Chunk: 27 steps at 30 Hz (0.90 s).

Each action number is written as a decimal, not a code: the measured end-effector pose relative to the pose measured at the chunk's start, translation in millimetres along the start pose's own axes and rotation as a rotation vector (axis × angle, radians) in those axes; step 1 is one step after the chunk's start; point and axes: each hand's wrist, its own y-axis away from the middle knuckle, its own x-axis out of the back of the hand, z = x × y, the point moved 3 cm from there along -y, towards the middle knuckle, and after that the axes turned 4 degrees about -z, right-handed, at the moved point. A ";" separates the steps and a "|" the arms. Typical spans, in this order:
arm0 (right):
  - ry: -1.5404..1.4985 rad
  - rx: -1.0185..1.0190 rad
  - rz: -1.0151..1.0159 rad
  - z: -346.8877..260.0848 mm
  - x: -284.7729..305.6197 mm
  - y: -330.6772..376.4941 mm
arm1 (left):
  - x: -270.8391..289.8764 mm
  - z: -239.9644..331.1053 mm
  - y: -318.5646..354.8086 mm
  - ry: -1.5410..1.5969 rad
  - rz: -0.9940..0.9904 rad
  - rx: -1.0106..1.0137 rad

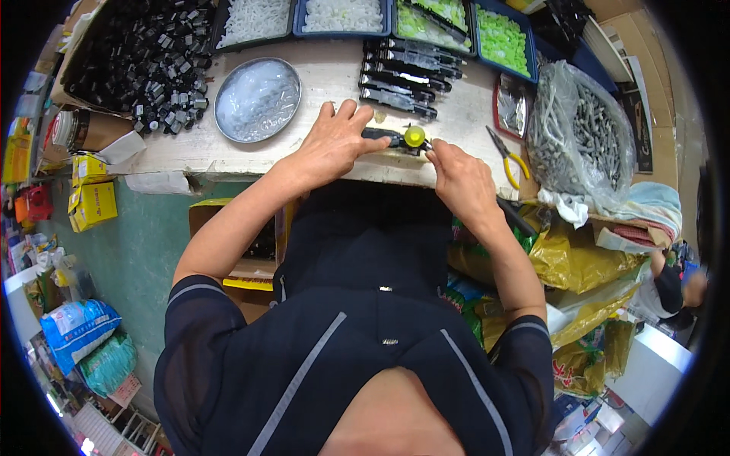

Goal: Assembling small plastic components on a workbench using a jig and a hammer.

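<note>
At the worktable's front edge lies a slim black plastic piece (pixel 374 134) with a round yellow-green knob (pixel 414 136) at its right part. My left hand (pixel 334 140) holds its left end, thumb along the near side and the other fingers reaching over it. The thumb and forefinger of my right hand (pixel 462 176) pinch together at the right end, beside the knob. Whether a smaller part sits in that pinch is too small to tell. Just beyond, several similar long black pieces (pixel 399 80) lie side by side in a stack.
Pliers with yellow handles (pixel 511 161) lie right of my right hand, near a clear bag (pixel 559 144) of dark parts. A round metal dish (pixel 220 121) stands left. Blue trays (pixel 342 33) of small white and green pieces line the back. Loose black parts (pixel 163 68) fill the far left.
</note>
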 end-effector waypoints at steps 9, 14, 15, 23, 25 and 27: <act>0.038 0.016 -0.019 -12.1 -2.9 5.6 | -1.8 -2.5 -1.3 0.130 0.045 0.003; -0.074 0.030 -0.014 2.7 6.4 -4.1 | 1.1 -23.2 -12.2 0.463 0.052 0.196; -0.071 0.016 0.037 -2.6 10.8 -4.3 | -0.1 -24.6 -13.0 0.488 0.031 0.229; -0.014 0.062 0.010 -24.7 -11.0 -29.3 | -11.3 -17.8 2.1 0.500 0.235 0.252; -0.158 0.070 0.170 -28.5 7.1 -34.6 | -16.2 -16.1 8.4 0.496 0.286 0.265; -0.219 0.045 0.296 -31.2 15.0 -37.5 | -17.2 -13.9 11.7 0.530 0.345 0.281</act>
